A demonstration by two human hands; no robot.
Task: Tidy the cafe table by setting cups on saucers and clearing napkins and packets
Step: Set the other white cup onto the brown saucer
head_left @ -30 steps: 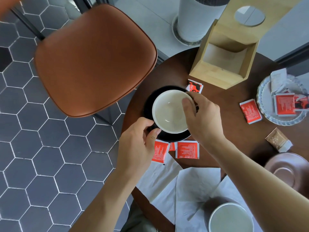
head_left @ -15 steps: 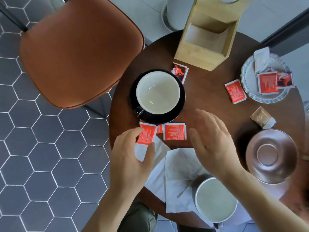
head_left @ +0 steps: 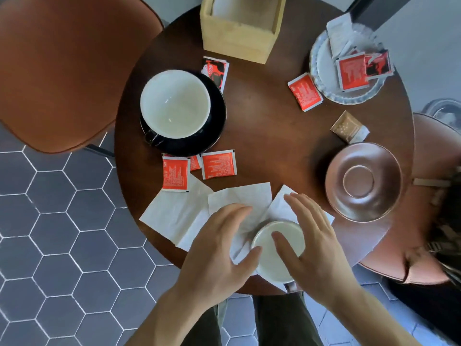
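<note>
A white-lined black cup [head_left: 175,103] stands on its black saucer [head_left: 214,126] at the table's far left. A second cup [head_left: 278,250] stands on white napkins [head_left: 174,213] at the near edge. My left hand [head_left: 219,248] and my right hand [head_left: 311,243] hover open on either side of this cup, the right thumb over its rim. A bare brown saucer [head_left: 363,182] lies to the right. Red packets [head_left: 174,173] lie between the black saucer and the napkins; another red packet [head_left: 304,91] lies near the glass plate.
A round dark wooden table [head_left: 269,126] holds a wooden napkin box [head_left: 239,33] at the back, a glass plate [head_left: 324,68] with packets at the back right, and a brown packet [head_left: 348,126]. Brown chairs [head_left: 62,71] stand left and right.
Both hands let go of the black cup and saucer, then pulled back toward me to the near cup on the napkins. The view shifted down over the table.
</note>
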